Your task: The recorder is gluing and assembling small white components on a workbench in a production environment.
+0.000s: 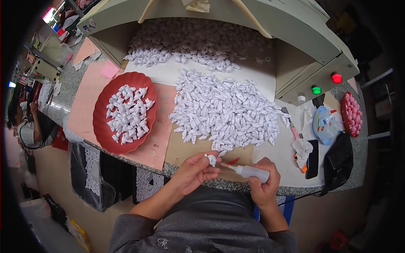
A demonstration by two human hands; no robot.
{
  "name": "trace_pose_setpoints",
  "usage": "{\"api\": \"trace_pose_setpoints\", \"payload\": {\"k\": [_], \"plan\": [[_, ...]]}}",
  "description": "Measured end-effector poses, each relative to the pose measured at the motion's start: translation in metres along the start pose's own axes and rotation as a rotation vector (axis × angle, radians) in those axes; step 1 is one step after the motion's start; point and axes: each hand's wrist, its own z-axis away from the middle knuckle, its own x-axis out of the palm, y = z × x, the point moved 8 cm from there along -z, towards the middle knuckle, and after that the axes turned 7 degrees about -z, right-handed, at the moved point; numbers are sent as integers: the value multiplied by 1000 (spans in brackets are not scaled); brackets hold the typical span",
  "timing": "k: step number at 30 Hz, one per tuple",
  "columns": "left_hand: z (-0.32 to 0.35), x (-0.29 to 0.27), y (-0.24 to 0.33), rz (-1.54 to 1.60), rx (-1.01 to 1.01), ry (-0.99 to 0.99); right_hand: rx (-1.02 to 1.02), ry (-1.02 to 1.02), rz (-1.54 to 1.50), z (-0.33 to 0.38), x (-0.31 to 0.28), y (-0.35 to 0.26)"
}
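Fingers of the left hand pinch a small white plastic piece above the speckled stone desk edge. Right hand wraps a translucent squeeze bottle, its nozzle just beside the piece. Near them lies a heap of white plastic pieces; a red oval dish sits further left.
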Motion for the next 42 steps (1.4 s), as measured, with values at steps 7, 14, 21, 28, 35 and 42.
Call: {"api": "trace_pose_setpoints", "payload": {"k": [7,14,21,28,35,42], "plan": [[0,0,0,-23,-15,24,1,-29,88,-5,7,-4],[1,-2,0,-69,-28,56,-16,-32,120,-7,10,-5],[0,-1,0,-69,-28,48,-19,-34,112,-7,10,-6],[0,-1,0,-73,-25,47,-50,-30,119,-10,11,-8],[-1,0,0,-86,-16,39,-17,-71,89,-12,13,-9],[-1,-1,-1,-89,-19,58,18,-129,119,-14,12,-9]]}}
